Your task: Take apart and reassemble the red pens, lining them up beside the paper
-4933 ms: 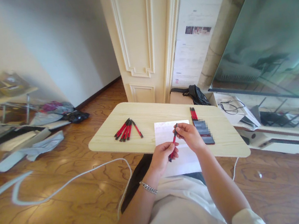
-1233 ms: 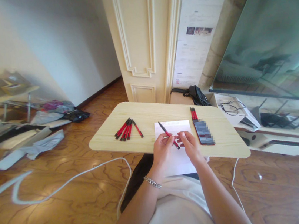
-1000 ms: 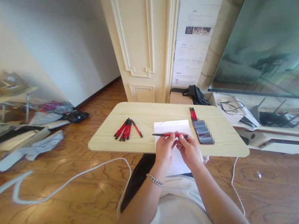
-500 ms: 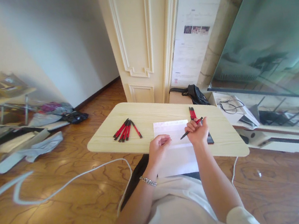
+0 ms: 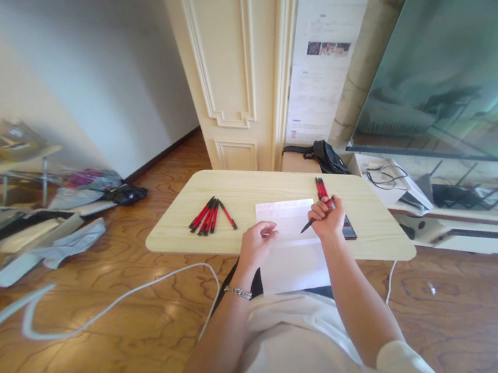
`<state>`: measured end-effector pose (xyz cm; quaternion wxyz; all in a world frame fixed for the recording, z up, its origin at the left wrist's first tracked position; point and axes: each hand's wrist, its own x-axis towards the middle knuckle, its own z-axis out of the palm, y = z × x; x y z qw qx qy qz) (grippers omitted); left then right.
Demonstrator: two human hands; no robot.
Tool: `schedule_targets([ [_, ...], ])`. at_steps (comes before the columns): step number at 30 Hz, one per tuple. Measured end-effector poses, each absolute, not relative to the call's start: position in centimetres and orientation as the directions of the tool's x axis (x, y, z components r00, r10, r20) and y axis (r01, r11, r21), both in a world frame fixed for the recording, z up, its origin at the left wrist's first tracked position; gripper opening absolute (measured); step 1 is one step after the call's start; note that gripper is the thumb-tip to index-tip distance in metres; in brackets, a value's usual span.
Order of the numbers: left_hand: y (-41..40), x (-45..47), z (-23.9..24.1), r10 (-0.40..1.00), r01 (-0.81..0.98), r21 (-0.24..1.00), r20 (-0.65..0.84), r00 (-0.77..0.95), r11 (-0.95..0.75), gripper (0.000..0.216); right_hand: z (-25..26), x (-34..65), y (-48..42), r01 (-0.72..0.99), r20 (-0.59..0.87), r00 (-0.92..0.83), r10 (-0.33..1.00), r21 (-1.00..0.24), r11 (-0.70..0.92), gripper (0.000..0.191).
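Observation:
My right hand [image 5: 327, 218] is closed on a red and black pen [image 5: 309, 223], its tip pointing down-left over a white sheet of paper [image 5: 292, 247]. My left hand [image 5: 257, 240] rests on the sheet's left edge, fingers loosely curled with nothing visible in them. The sheet lies on a light wooden table [image 5: 241, 199]. Several red and black pens [image 5: 210, 214] lie in a bunch at the table's left. A few more pens [image 5: 321, 187] lie behind my right hand, next to a dark flat object [image 5: 348, 229].
A white cable [image 5: 107, 304] loops across the wooden floor to the left. Clutter and a low table [image 5: 11, 159] stand at far left. A black bag [image 5: 326, 156] lies behind the table. A glass panel and a low shelf with cables [image 5: 447, 194] are at right.
Both hands held one pen over the sheet a second ago. Now only my right hand holds it, shifted right, and my left hand has let go and settled on the paper.

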<state>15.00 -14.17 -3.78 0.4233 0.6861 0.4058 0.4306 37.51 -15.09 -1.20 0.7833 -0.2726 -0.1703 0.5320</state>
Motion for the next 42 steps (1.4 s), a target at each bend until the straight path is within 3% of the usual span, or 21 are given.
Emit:
schedule_targets([
  [5, -11.0, 14.4, -3.7, 0.881, 0.49, 0.733, 0.375, 0.287, -0.472, 0.024, -1.2, 37.6, -14.7, -0.726, -0.013, 0.376, 0.926, -0.626, 0.286, 0.036],
  [9, -9.5, 15.0, -4.3, 0.808, 0.586, 0.56, 0.465, 0.362, -0.585, 0.026, -1.1, 37.6, -14.5, -0.728, -0.017, 0.374, 0.927, -0.625, 0.282, 0.034],
  [14, -9.8, 15.4, -5.3, 0.792, 0.622, 0.495, 0.447, 0.416, -0.607, 0.024, -0.8, 37.7, -13.8, -0.744, 0.001, 0.349, 0.937, -0.607, 0.278, 0.035],
  [20, -11.0, 15.3, -5.2, 0.787, 0.621, 0.489, 0.451, 0.421, -0.613, 0.022, -0.6, 36.6, -11.9, -0.683, -0.087, 0.327, 0.941, -0.71, 0.172, 0.029],
  [23, -11.2, 15.3, -5.1, 0.783, 0.622, 0.484, 0.464, 0.415, -0.616, 0.022, -1.4, 35.4, -11.0, -0.559, -0.189, 0.395, 0.899, -0.826, 0.072, 0.045],
  [26, -11.4, 15.3, -5.0, 0.785, 0.643, 0.462, 0.457, 0.418, -0.612, 0.022, -2.4, 34.3, -10.6, -0.336, -0.168, 0.472, 0.865, -0.942, 0.0, 0.058],
  [28, -11.4, 15.3, -4.9, 0.787, 0.64, 0.468, 0.455, 0.416, -0.609, 0.022, -2.9, 33.7, -10.5, -0.292, -0.163, 0.44, 0.883, -0.956, -0.031, 0.058],
  [31, -11.4, 15.3, -5.0, 0.789, 0.641, 0.471, 0.457, 0.41, -0.606, 0.022, -3.3, 33.3, -10.5, -0.365, -0.246, 0.294, 0.924, -0.922, -0.129, 0.053],
  [33, -11.4, 15.3, -5.0, 0.787, 0.656, 0.449, 0.458, 0.413, -0.606, 0.022, -3.7, 33.0, -10.4, -0.346, -0.227, 0.249, 0.941, -0.929, -0.133, 0.042],
  [37, -11.4, 15.3, -5.1, 0.783, 0.692, 0.393, 0.45, 0.429, -0.605, 0.023, -4.8, 32.6, -10.1, -0.092, -0.024, 0.364, 0.931, -0.996, 0.011, 0.024],
  [42, -11.3, 15.3, -5.2, 0.782, 0.702, 0.378, 0.453, 0.429, -0.604, 0.025, -5.6, 32.2, -9.7, 0.169, 0.024, 0.366, 0.93, -0.985, -0.041, 0.021],
])
